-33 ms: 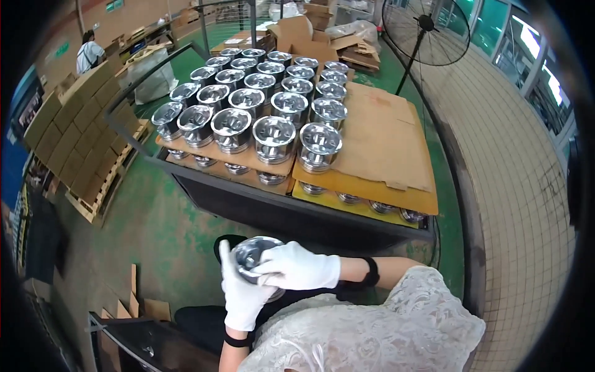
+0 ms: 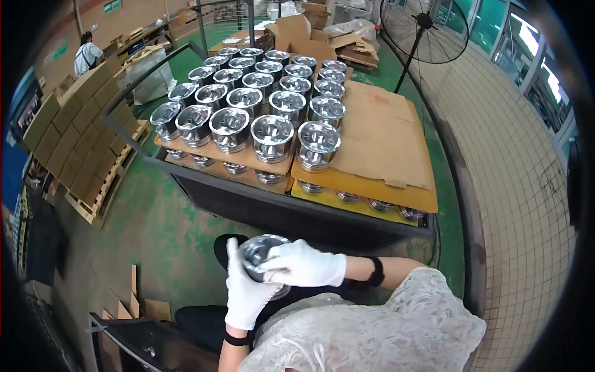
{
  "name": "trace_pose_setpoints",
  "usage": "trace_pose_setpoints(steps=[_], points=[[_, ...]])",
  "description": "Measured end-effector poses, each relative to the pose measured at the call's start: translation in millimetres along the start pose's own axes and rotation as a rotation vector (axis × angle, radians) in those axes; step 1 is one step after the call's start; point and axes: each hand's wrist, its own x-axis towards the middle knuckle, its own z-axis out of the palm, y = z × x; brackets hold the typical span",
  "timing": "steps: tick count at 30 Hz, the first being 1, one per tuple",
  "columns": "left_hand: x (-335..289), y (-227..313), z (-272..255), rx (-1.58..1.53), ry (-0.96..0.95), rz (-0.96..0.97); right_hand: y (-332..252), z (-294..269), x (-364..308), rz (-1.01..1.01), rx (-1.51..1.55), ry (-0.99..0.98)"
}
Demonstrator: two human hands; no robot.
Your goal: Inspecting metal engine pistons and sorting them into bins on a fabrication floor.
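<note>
Over my lap I hold a shiny metal piston [image 2: 255, 249] with its hollow end facing up. My left hand [image 2: 243, 291], in a white glove, is wrapped round its left side, thumb raised along the wall. My right hand [image 2: 304, 265], also white-gloved, is closed over the right rim, with its fingertips at the hollow; whether they grip anything smaller there is hidden. Beyond my hands, many similar pistons [image 2: 273, 133] stand in rows on a cardboard sheet [image 2: 232, 155] on a dark cart [image 2: 248, 211].
More pistons show beneath the sheets. A bare cardboard sheet [image 2: 381, 136] covers the cart's right part. Stacked cartons [image 2: 80, 136] stand on a pallet at the left, a person [image 2: 88, 54] behind them. A large fan [image 2: 424, 22] stands at far right. Near my left is a dark metal frame [image 2: 149, 338].
The piston and both hands have shifted very slightly to the right. My grip looks the same, and the view has moved a little.
</note>
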Motion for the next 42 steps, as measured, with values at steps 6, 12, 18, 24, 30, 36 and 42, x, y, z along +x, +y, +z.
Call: trace_pose_setpoints(steps=[6, 12, 18, 24, 30, 36, 42], points=[[-3, -3, -19, 0.146, 0.057, -0.017, 24, -79, -68, 0.533, 0.116, 0.355], [-18, -57, -49, 0.01, 0.286, -0.238, 66, -167, -70, 0.642, -0.595, 0.564], [-1, -54, -44, -0.043, 0.274, -0.296, 159, -192, -76, 0.505, -0.877, 0.545], [3, -72, -31, 0.185, 0.244, -0.162, 141, -182, -59, 0.395, -1.047, 0.518], [11, -66, -24, 0.298, 0.181, -0.163, 98, -169, 8, 0.081, -0.881, 0.503], [8, -76, -28, 0.245, 0.23, -0.182, 155, -149, 33, 0.255, -0.884, 0.253], [-4, -91, -33, 0.274, 0.252, -0.224, 138, -150, 30, 0.236, -0.857, 0.23]])
